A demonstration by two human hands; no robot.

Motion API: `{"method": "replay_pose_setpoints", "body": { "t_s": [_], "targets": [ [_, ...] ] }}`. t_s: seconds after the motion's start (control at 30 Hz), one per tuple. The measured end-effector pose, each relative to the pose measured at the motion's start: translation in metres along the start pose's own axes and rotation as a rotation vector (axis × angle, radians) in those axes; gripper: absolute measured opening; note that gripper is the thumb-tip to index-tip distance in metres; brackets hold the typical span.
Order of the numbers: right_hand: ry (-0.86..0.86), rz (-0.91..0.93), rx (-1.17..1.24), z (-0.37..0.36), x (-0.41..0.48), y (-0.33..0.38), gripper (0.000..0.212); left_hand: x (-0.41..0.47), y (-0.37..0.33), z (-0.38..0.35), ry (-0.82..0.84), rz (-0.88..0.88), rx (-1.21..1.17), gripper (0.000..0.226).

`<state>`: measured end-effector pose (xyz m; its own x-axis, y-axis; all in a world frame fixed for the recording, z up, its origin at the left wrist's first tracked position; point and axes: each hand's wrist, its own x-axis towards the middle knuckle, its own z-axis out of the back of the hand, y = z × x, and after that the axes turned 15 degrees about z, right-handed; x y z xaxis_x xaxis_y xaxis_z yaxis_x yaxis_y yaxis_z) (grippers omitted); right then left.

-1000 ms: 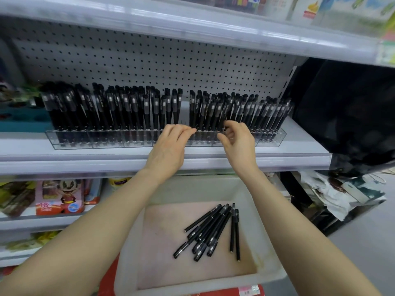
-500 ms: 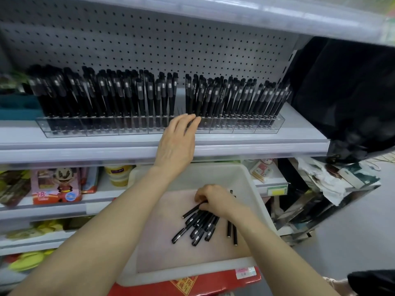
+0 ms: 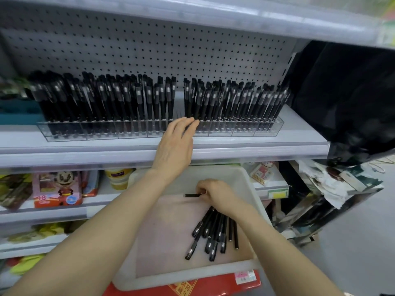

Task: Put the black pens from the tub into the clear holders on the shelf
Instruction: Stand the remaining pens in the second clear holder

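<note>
The right hand (image 3: 215, 194) is inside the white tub (image 3: 245, 180) and pinches one black pen (image 3: 191, 195), which sticks out to the left of its fingers. The other loose pens (image 3: 211, 233) lie in a heap just below this hand. The left hand (image 3: 176, 146), fingers straight, touches the clear holders (image 3: 245, 130) on the shelf (image 3: 85, 154).

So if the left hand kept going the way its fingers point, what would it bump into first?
Most likely the clear holder: the left hand points its straight fingers up at the front wall, beside the gap in the standing black pens. Depth is unclear; the fingertips may already touch.
</note>
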<state>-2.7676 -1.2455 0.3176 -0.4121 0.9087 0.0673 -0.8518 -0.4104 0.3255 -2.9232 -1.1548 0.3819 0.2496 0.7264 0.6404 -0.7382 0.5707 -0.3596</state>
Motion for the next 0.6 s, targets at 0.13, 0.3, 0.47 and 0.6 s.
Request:
{"method": "replay_pose_setpoints", "body": {
  "t_s": [0.13,0.3,0.47,0.6],
  "targets": [
    [-0.456,-0.115,0.396,0.052,-0.006,0.008,0.005,-0.001,-0.001,0.010,0.011,0.038,-0.124,0.043],
    [-0.818,-0.171,0.846,0.094,-0.003,0.016,0.004,-0.015,-0.025,0.018,0.173,0.093,-0.244,0.039],
    [-0.901,-0.181,1.027,0.103,0.000,0.024,0.010,-0.022,-0.038,0.008,0.306,0.111,-0.214,0.024],
    [-1.040,-0.262,0.748,0.100,-0.002,0.022,0.024,-0.019,-0.038,0.009,0.254,0.141,-0.209,0.014]
  ]
}}
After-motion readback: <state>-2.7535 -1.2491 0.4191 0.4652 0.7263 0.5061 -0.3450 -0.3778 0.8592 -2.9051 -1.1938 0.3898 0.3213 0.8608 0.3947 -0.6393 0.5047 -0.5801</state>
